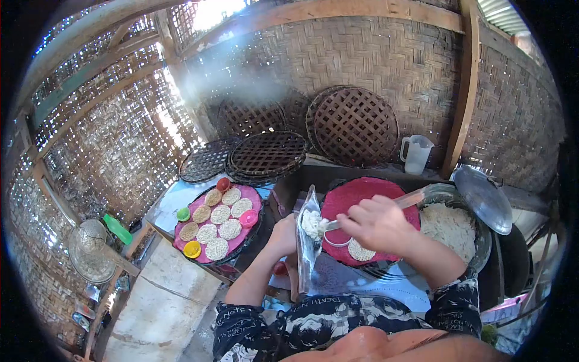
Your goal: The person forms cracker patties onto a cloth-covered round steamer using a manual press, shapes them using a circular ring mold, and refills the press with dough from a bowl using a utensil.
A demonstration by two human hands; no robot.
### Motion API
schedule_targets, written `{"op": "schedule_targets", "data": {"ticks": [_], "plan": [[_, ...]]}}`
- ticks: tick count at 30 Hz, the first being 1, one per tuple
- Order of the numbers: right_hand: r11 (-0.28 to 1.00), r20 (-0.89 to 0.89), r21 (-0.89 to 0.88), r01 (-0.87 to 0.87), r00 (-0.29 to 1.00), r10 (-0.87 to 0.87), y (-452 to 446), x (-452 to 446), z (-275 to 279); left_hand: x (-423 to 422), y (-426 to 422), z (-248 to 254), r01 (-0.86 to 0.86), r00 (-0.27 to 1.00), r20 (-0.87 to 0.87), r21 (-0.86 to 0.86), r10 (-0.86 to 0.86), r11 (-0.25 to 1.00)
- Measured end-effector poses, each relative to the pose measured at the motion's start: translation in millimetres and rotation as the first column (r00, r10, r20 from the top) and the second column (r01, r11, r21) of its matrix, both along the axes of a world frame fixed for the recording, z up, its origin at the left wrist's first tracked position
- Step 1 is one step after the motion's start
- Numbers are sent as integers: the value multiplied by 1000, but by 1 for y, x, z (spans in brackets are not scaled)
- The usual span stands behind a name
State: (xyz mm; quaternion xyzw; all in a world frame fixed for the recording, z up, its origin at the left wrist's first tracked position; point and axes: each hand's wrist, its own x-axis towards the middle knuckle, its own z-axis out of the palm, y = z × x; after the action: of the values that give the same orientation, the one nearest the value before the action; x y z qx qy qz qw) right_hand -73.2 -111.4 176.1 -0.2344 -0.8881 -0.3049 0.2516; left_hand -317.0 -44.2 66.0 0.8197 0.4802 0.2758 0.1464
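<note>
My left hand (pixel 283 236) is closed on the side of a shiny metal scoop (pixel 308 256), which holds a lump of white sticky food (pixel 312 224). My right hand (pixel 375 224) is closed round a spoon-like tool whose end touches the lump. Under my right hand lies a round tray with a red-pink cloth (pixel 357 196). On it are a pale round cake (pixel 360 251) and a white ring (pixel 336 239), partly hidden. Right of it, a large pot (pixel 482 244) holds white grainy food (pixel 447 231), with a wooden handle (pixel 411 198) reaching over its rim.
At the left, a pink-covered tray (pixel 197 209) bears several round cakes and coloured rings. Woven racks (pixel 267 154) stand and lie behind. A clear jug (pixel 417 154) and a metal lid (pixel 482 199) are at the back right. A strainer (pixel 92 252) hangs far left.
</note>
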Motion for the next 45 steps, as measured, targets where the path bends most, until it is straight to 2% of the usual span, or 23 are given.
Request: {"op": "schedule_targets", "data": {"ticks": [2,7,8,9,10,12,13,14,15,16,18,20,22,23,24,25,28,32,36,37,38,40,45], "plan": [[1000,52,16,5,999,-6,-3,-10,-7,2,0,0,-9,999,42,-29,10,1000],[995,61,-33,90,994,-87,-13,8,3,-13,2,11,1,998,-65,-41,-3,999],[997,-83,12,79,993,-78,-16,18,10,-19,4,15,-14,998,-54,-11,13,1000],[992,-196,-13,128,972,-128,-22,27,19,-30,8,8,10,995,99,11,-11,1000],[984,-304,-49,171,936,-178,-25,31,25,-34,10,15,-16,1000,8,14,16,1000],[932,-657,-362,-28,717,-234,-13,18,-3,-30,14,10,-21,916,392,-167,86,986],[865,-773,-473,-167,550,-317,-6,10,-23,-20,7,18,-72,917,383,-117,112,991],[744,-801,-548,-383,498,-333,2,2,-41,-6,1,26,-119,917,375,-67,135,991],[672,-803,-579,-462,467,-370,8,-12,-61,2,5,12,-29,757,638,-184,142,983],[593,-799,-599,-538,440,-409,9,-20,-74,6,6,12,-32,875,484,77,-9,997],[666,-753,-628,-402,530,-389,3,-12,-79,-10,20,3,-60,889,455,16,46,998],[681,-711,-659,-319,561,-425,2,5,-85,-27,28,1,-6,977,206,304,-60,953],[818,-749,-529,-225,578,-325,13,15,-95,-22,17,12,-69,983,183,283,16,957],[849,-771,-497,-178,540,-337,11,9,-87,-14,17,9,-23,871,491,32,5,999],[875,-792,-467,-126,499,-351,11,-2,-77,-5,18,4,103,672,737,-197,78,975],[938,-838,-323,-123,497,-224,17,-10,-75,1,22,-2,146,582,802,-264,133,953],[972,-704,-234,-4,691,-167,13,-15,-73,1,38,-17,130,582,801,-259,137,957],[962,-672,-253,-99,734,-101,-2,-14,-79,-9,37,-24,103,667,737,-235,108,966],[839,-733,-469,-275,651,-197,-6,-5,-73,-10,31,-14,32,800,598,-124,49,992],[867,-818,-421,-269,525,-234,8,-6,-78,-7,27,-12,22,823,567,-88,32,996],[855,-792,-495,-157,486,-369,18,-3,-77,-2,22,-6,14,847,532,-52,16,999],[918,-779,-394,-37,543,-313,26,-6,-74,9,15,6,9,874,487,-4,-6,1000],[947,-687,-315,-63,703,-182,4,-13,-80,-1,28,-10,59,792,610,-124,29,991]]}}
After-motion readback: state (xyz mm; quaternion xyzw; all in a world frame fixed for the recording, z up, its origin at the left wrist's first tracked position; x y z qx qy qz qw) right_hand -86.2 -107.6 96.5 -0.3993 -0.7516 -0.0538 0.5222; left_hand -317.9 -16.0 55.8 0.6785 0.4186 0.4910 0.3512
